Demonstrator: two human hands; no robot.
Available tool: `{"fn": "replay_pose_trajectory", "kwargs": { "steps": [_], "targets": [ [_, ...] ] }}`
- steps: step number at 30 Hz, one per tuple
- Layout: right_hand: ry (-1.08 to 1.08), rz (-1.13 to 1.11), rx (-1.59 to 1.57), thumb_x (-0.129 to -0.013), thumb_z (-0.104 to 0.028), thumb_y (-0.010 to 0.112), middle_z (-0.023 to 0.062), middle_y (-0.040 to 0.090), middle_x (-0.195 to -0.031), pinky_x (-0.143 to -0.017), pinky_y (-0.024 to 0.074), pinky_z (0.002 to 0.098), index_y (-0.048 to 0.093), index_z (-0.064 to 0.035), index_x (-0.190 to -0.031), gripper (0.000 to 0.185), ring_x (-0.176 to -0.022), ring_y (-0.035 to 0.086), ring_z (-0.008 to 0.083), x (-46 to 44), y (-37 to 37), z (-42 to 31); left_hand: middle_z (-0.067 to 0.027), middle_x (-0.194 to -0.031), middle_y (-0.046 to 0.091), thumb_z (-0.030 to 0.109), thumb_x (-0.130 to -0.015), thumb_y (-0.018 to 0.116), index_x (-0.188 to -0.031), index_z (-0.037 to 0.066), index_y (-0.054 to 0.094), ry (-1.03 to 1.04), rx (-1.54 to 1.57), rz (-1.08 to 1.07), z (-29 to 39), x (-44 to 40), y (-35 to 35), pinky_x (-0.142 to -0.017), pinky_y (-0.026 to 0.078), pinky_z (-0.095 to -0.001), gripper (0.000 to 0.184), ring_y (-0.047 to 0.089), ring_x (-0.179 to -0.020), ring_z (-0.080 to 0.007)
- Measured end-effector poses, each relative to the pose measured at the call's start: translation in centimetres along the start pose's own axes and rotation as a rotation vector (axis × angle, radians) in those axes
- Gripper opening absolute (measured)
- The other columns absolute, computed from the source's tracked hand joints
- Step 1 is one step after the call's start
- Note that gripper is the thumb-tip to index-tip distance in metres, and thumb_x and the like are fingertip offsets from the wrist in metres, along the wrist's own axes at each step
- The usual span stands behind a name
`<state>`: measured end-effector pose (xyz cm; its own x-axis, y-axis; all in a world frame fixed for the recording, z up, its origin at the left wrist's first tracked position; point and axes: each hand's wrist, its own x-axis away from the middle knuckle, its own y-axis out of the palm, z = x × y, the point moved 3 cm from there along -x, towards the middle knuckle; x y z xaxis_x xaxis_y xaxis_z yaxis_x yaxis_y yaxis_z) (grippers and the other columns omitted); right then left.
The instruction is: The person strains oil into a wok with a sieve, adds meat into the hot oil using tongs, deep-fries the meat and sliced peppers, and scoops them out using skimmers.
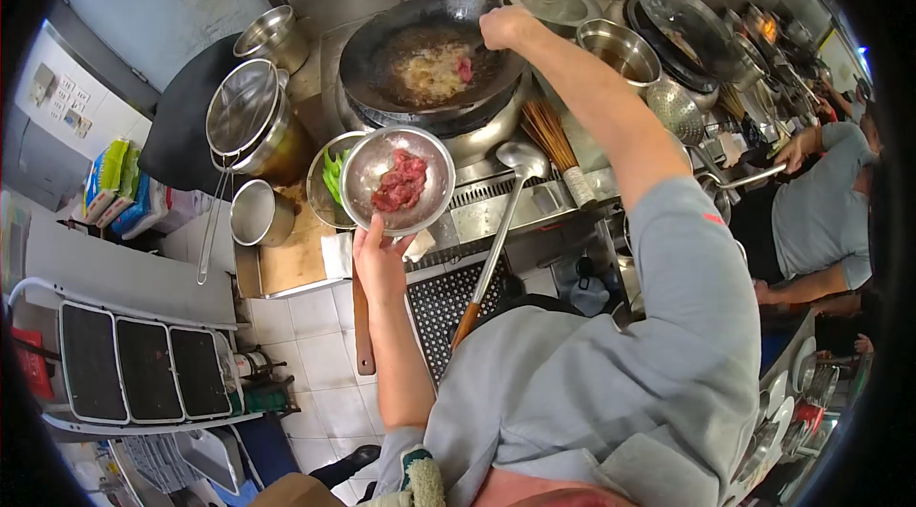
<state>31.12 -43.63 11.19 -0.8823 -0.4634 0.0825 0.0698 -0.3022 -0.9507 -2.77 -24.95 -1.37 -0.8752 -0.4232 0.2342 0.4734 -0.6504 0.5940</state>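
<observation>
My left hand [382, 264] grips a steel bowl [434, 154] from below, its thumb over the near rim. Sliced raw meat [401, 181] lies inside it. At the right side of the black wok [367, 68], my right hand [509, 28] has its fingers curled closed; whatever they hold is hidden. Oil [429, 68] bubbles in the wok, and a pink meat slice [465, 69] sits in it below that hand. Partly covered by the bowl, another bowl [322, 206] contains green vegetable pieces [333, 173].
A ladle [501, 235] leans across the stove front beside a bamboo brush [555, 143]. To the left are a strainer on a pot [243, 111] and an empty steel pot [262, 213]. Another person [821, 197] works at the right.
</observation>
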Motion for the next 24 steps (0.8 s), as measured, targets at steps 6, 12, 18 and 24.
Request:
{"fn": "replay_pose_trajectory", "kwargs": {
  "steps": [6, 12, 18, 24],
  "targets": [
    [-0.242, 0.534, -0.302, -0.075, -0.033, 0.062, 0.0161, 0.067, -0.091, -0.074, 0.0507, 0.038, 0.066, 0.0007, -0.095, 0.039, -0.082, 0.065, 0.0313, 3.5, -6.3, 5.6, -0.0107, -0.11, 0.058, 0.014, -0.092, 0.052, -0.113, 0.001, 0.054, 0.063, -0.106, -0.001, 1.1, 0.7, -0.8, -0.074, 0.057, -0.0379, 0.025, 0.059, -0.097, -0.0179],
    [-0.519, 0.404, -0.198, -0.072, -0.021, 0.071, 0.0152, 0.064, -0.082, -0.075, 0.0483, 0.0402, 0.066, -0.0058, -0.094, 0.027, -0.082, 0.062, 0.0319, 18.1, -9.4, -4.5, -0.0108, -0.101, 0.063, 0.014, -0.093, 0.049, -0.106, 0.0, 0.057, 0.081, -0.13, -0.138, 0.7, 1.0, 2.0, -0.07, 0.058, -0.0365, 0.02, 0.064, -0.086, -0.0189],
    [-0.403, 0.154, -0.076, -0.071, -0.021, 0.07, 0.0125, 0.065, -0.08, -0.075, 0.0471, 0.0423, 0.068, -0.0083, -0.09, 0.023, -0.084, 0.061, 0.0325, 18.8, -9.5, -5.9, -0.0093, -0.099, 0.064, 0.014, -0.094, 0.049, -0.107, 0.0, 0.058, 0.076, -0.123, -0.181, -1.1, 0.9, 3.8, -0.065, 0.059, -0.0325, 0.021, 0.065, -0.083, -0.017],
    [-0.373, 0.336, -0.293, -0.074, -0.019, 0.065, 0.0141, 0.065, -0.083, -0.07, 0.0483, 0.0408, 0.069, -0.0061, -0.09, 0.021, -0.078, 0.061, 0.0325, 14.5, -15.2, 0.5, -0.0097, -0.107, 0.062, 0.018, -0.094, 0.05, -0.11, 0.002, 0.055, 0.06, -0.037, -0.127, -1.1, -1.5, 3.4, -0.077, 0.056, -0.0385, 0.023, 0.062, -0.095, -0.0183]
  ]
}}
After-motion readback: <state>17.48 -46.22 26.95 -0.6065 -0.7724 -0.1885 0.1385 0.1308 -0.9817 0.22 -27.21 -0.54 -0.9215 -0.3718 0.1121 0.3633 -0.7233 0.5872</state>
